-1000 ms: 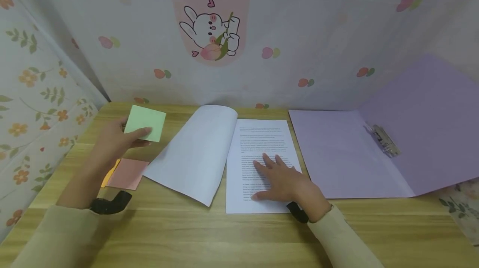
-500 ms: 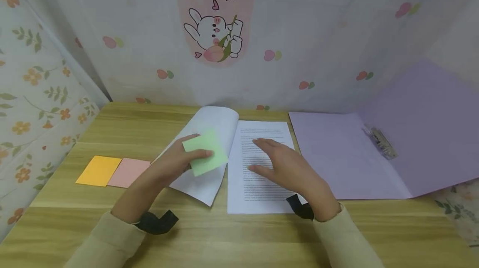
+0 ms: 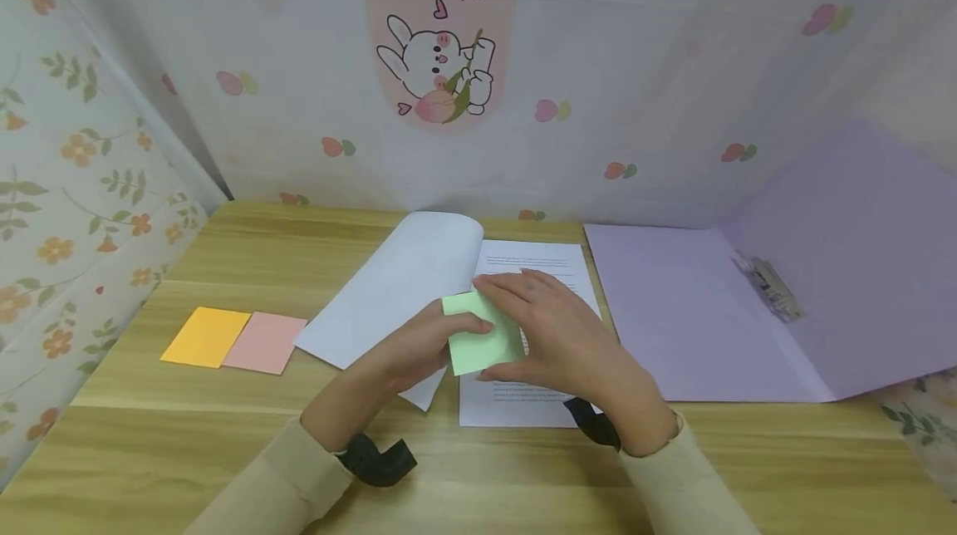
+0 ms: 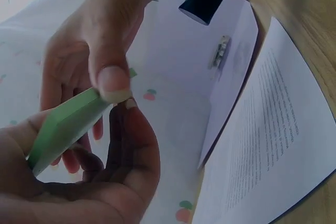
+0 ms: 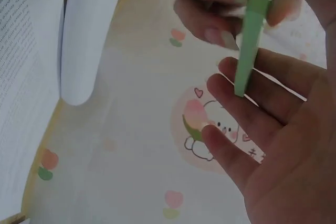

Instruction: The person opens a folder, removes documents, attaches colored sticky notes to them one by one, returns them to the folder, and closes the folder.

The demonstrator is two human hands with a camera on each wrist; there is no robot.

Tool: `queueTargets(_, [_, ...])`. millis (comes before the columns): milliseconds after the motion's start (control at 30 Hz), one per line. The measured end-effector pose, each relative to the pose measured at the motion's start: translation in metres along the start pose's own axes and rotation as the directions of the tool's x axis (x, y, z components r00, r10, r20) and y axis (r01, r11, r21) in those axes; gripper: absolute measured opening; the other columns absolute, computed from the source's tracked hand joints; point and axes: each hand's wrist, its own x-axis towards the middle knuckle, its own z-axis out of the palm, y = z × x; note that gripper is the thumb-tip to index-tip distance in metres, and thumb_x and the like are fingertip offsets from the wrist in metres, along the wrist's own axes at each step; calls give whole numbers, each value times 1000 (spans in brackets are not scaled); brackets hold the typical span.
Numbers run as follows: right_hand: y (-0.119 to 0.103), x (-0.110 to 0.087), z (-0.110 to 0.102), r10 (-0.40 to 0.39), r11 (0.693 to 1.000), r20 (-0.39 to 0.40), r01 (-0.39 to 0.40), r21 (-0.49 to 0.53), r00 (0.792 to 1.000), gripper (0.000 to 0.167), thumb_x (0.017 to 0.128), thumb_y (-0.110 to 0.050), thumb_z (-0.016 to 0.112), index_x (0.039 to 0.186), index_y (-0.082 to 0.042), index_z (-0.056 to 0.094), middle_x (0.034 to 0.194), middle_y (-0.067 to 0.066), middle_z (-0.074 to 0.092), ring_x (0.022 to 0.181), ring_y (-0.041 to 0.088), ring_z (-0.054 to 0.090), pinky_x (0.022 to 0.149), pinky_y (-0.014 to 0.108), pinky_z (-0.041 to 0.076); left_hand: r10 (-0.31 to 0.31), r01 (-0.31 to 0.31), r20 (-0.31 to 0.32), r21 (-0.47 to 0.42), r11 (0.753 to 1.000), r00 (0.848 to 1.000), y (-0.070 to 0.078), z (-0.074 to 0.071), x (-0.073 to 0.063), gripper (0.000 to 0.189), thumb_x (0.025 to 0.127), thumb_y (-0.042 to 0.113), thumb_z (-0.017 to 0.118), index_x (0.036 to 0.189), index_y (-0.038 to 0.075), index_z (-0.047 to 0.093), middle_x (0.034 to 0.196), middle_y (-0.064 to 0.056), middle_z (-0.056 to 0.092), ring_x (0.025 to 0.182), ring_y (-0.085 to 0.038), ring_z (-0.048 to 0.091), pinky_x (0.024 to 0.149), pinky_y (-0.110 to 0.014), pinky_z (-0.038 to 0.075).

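Left hand (image 3: 409, 350) and green pad (image 3: 478, 350) have swung right since the earlier frame, from over the curled flap to the printed page. Wood table (image 3: 478, 481) carries everything. Purple folder (image 3: 665, 311) lies open at right, presumably to keep its inside reachable. White flap (image 3: 396, 286) curls left off the printed page (image 3: 516, 406), probably turned back to expose text. Right hand (image 3: 571, 340): fingers extended around pad's right side, not clenched; contact hard to tell, wrist view's blurry. Left pinches pad's left side, thumb on face, likely leaving the opposite edge free. Orange pad (image 3: 205, 337) and pink pad (image 3: 265, 342) sit side by side, table left. Count: 1 folder, 1 page, 1 flap, 2 hands, 3 pads, 1 metal clip (image 3: 773, 290).
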Motion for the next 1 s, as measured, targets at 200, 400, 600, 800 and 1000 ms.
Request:
queueTargets(200, [2, 1, 4, 38, 995, -17, -36, 98, 999, 94, 66, -50, 92, 143, -12, 56, 140, 3, 63, 131, 26, 57, 114, 46, 44, 36, -39, -17, -253, 967, 999, -2, 10, 1, 50, 106, 54, 27, 129, 15, 47, 112, 4, 61, 100, -12, 62, 82, -27, 53])
queueTargets(400, [1, 0, 7, 21, 993, -33, -17, 119, 999, 98, 67, -48, 93, 149, -15, 51, 149, 2, 55, 140, 26, 50, 117, 47, 41, 30, -60, -85, -378, 924, 996, -6, 16, 2, 89, 96, 78, 4, 141, 11, 42, 118, 3, 62, 106, -14, 66, 89, -30, 56])
queueTargets(600, [-2, 2, 9, -59, 988, -69, 68, 136, 996, 83, 73, -43, 90, 144, -15, 57, 145, 1, 60, 136, 22, 54, 114, 43, 45, 20, -64, -122, -372, 926, 992, -7, 16, 3, 82, 97, 76, 3, 138, 17, 43, 119, 5, 60, 107, -12, 64, 88, -31, 57])
queueTargets(800, [-1, 2, 10, -82, 990, -59, 88, 114, 995, 76, 74, -41, 90, 139, -12, 62, 142, 1, 63, 133, 23, 58, 112, 42, 47, 17, -63, -131, -354, 933, 991, -9, 16, 4, 83, 99, 73, 2, 140, 14, 41, 119, 6, 59, 109, -10, 63, 90, -29, 56])
queueTargets(1000, [0, 1, 8, -72, 990, -23, 75, 121, 997, 68, 81, -36, 85, 140, -11, 61, 145, 2, 61, 135, 23, 57, 113, 42, 46, 9, -52, -119, -363, 930, 993, -6, 14, 5, 84, 100, 71, 0, 146, 11, 37, 121, 5, 59, 110, -10, 63, 90, -29, 57])
